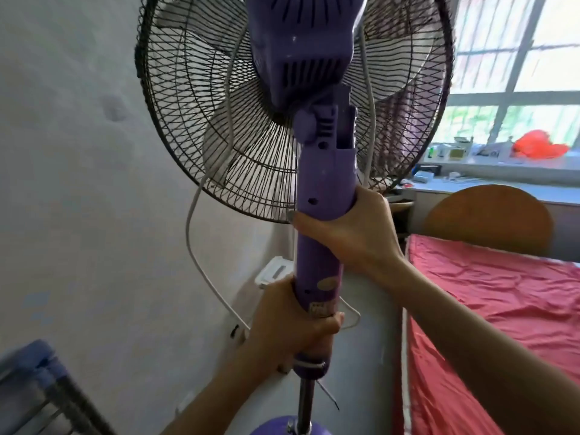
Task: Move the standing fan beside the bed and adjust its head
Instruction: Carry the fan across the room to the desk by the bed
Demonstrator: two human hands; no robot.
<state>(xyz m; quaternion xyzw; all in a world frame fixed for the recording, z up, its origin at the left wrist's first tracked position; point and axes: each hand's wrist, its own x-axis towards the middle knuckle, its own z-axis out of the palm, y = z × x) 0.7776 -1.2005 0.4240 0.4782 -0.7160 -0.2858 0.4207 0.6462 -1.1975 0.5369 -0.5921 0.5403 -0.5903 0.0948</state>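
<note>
The bed with its red sheet lies along the right, and the standing fan rises just beside its edge — so the move looks largely done, though the purple base is barely in view and I can't tell whether it rests on the floor. The head is untouched. The right hand wraps the purple column; the left hand is clenched lower on it. A white cord dangles near the wall — a snag risk.
</note>
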